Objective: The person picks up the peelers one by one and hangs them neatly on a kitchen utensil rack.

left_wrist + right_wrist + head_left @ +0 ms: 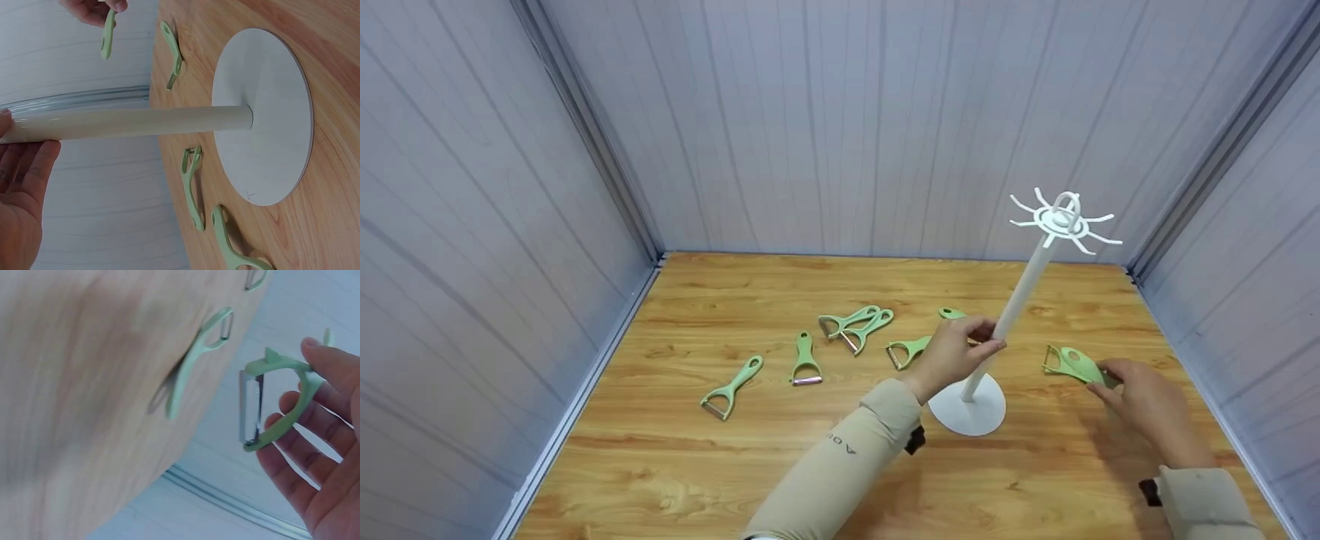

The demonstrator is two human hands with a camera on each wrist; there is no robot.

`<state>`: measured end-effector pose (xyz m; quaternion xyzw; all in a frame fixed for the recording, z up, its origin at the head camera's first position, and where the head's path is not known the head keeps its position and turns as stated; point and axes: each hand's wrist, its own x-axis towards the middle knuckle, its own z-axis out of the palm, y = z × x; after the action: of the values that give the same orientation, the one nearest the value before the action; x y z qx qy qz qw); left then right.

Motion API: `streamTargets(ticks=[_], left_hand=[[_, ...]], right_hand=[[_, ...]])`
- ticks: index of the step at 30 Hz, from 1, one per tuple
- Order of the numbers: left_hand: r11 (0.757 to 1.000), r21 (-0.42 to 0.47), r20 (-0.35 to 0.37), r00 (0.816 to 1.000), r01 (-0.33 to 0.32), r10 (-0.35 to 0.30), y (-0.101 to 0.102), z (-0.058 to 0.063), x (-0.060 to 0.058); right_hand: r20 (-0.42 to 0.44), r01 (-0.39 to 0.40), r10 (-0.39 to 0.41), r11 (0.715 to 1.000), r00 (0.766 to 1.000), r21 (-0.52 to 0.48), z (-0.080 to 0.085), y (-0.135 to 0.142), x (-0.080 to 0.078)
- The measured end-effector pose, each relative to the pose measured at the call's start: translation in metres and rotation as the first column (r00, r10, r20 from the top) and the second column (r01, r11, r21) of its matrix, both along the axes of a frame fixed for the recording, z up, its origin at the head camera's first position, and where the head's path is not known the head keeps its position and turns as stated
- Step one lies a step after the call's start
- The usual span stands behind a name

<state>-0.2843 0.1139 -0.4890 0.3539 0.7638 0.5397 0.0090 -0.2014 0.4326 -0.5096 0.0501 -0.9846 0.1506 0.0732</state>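
My left hand grips the pole of a white stand, fingers on one side and thumb on the other. The stand's round base sits on the table, and curved hooks ring its top. To the stand's right, my right hand pinches a green peeler by its bladed frame, thumb and fingers about it. That peeler's holed handle points left, toward the pole. Behind it, partly covered in the head view, another green peeler lies on the table. The hooks are outside both wrist views.
Left of the stand lie several more green peelers, one farthest left, another beside it, and two overlapping. One peeler lies partly behind my left hand. Pale panel walls border the wooden table.
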Motion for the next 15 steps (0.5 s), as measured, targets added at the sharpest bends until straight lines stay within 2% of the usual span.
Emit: streamTargets(ticks=[3, 5, 10, 15], left_hand=[[1.000, -0.010, 0.004, 1.000, -0.001, 0.001, 0.000, 0.000, -0.001], [1.000, -0.014, 0.006, 1.000, 0.000, 0.000, -0.001, -0.001, -0.001], [1.000, -0.021, 0.005, 1.000, 0.000, 0.000, -0.002, -0.001, -0.001], [1.000, -0.027, -0.012, 1.000, 0.007, -0.007, -0.001, -0.001, 0.000]], right_hand=[[-0.124, -0.012, 0.011, 1.000, 0.992, -0.002, 0.004, -0.007, 0.000], [-0.214, -0.028, 0.028, 1.000, 0.976, 0.004, 0.007, -0.011, 0.000], [-0.414, -0.067, 0.072, 0.997, 0.908, 0.026, 0.015, -0.021, -0.003], [-0.528, -0.091, 0.087, 0.996, 0.845, 0.019, 0.027, -0.030, -0.006]])
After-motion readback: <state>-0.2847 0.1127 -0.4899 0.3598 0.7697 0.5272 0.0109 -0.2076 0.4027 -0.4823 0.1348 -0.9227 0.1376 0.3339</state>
